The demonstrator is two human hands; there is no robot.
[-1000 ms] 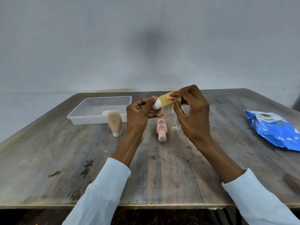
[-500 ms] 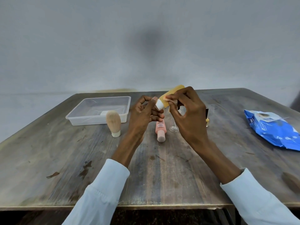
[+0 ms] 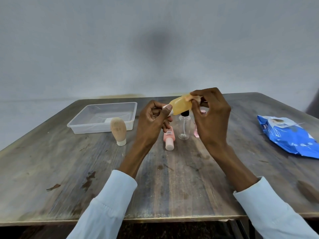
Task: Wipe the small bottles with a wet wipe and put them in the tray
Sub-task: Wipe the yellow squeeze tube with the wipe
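Across most of the view, a worn grey-brown wooden surface (image 3: 51,169), its near edge in full sight, right corner cut by the frame. Far left on it, a clear shallow rectangular plastic tray (image 3: 101,119), a pale scrap inside too faint to identify. Far right, well apart, a crumpled blue wet-wipe packet (image 3: 286,137), clipped by the frame edge. Open bare wood between packet and hands, and all along the near side.

Raised above the middle, left hand (image 3: 153,125) with grip narrow, thumb and curled fingers pinching the white cap end of a translucent yellow squeeze bottle (image 3: 181,106). Bottle's long axis tilted, cap end low-left, flat end high-right. Right hand (image 3: 212,118) pinching a small pale wipe (image 3: 196,98) against that upper end; wipe mostly hidden under fingers.

Just before the tray, a beige rounded bottle (image 3: 118,131) standing on its white cap. Under the hands, a pink tube bottle (image 3: 169,139) lying flat, cap toward the camera, top hidden by the left hand. Beside it, a clear upright spray bottle (image 3: 184,128), black top partly covered. Behind the right hand, slivers of another pink item (image 3: 196,133), hard to make out.
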